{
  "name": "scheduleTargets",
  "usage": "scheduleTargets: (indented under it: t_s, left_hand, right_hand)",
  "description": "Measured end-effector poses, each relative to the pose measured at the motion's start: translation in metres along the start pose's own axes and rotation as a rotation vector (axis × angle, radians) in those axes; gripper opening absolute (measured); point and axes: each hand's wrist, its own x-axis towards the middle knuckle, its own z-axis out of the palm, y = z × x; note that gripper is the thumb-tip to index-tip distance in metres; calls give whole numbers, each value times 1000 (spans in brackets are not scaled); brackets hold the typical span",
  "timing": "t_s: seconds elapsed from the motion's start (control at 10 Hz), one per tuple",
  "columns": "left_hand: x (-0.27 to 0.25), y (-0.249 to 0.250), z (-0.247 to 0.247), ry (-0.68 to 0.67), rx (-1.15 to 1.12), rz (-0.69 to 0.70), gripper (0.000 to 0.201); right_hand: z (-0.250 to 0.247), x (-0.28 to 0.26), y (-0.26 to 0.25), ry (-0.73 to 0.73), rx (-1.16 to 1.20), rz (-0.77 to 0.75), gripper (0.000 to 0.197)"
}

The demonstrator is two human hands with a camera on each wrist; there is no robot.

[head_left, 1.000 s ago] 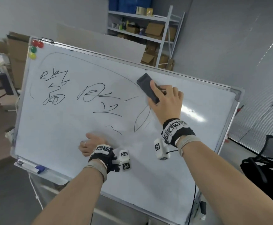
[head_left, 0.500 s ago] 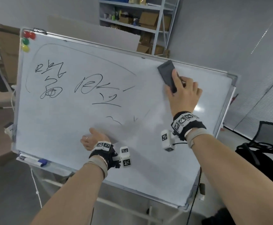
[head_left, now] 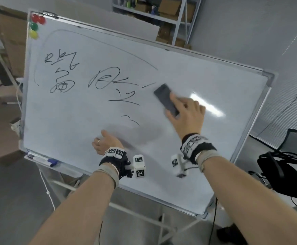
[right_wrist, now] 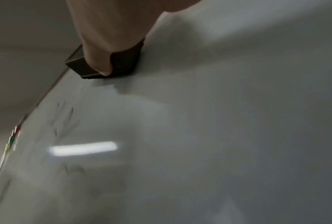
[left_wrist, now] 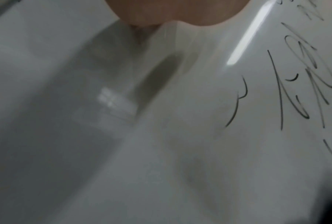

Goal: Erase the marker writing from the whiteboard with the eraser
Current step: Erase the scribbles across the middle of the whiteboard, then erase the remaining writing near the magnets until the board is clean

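R hand grips the dark eraser, fingers curled over its top, pressing it flat to the whiteboard at about 2 o'clock from board centre, just past the end of a short stroke. Marker writing fills the 9–11 o'clock part; a long arc runs over it. L hand rests on the board near 6 o'clock, thumb up, fingers hidden, can't tell their state. Magnets at top-left corner; a marker lies in the tray.
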Motion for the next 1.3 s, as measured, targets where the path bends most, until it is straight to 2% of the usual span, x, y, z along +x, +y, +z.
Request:
scheduleTargets:
  t_s: [0.1,0.2,0.3,0.4,0.5,0.6,0.7,0.8,0.9,1.0,1.1,1.2,1.3]
  left_hand:
    - [6,0,-14,16,10,9,46]
    - [7,4,-36,-20,-35,2,46]
    - [8,7,-45,-28,-12,55,46]
    - [14,9,-50,-116,-205,-6,52]
    - [18,8,-53,-174,-490,-125,65]
    - [9,5,-53,-232,-506,-75,61]
    - [4,2,-49,-235,-459,-79,65]
    - [5,5,-46,-198,-371,-73,72]
    - [6,11,-47,-174,-324,-40,68]
    - [12,20,-50,-117,-323,-99,70]
    - [18,31,-56,-65,-356,-140,72]
    - [31,36,-62,-53,-360,-128,72]
    - [45,37,-69,-65,-311,-100,65]
  right_hand:
    - [0,36,-16,38,-17,32,49]
    - [0,36,-37,-10,20,-2,49]
    - [6,10,-50,-112,83,-144,52]
    - [13,-28,-61,-249,76,-362,52]
    - [10,-40,-56,-179,-7,-304,50]
    - [-3,-30,-32,2,-111,15,43]
    - [-15,-29,-17,71,-130,242,42]
    - [-14,-42,-22,38,-116,262,43]
    - [-8,-60,-38,9,-21,231,44]
    - [0,-70,-53,-99,-9,67,45]
    - [4,-51,-49,-87,-46,34,44]
    - [6,-4,-49,9,-52,177,47]
    - [8,49,-57,55,-35,182,49]
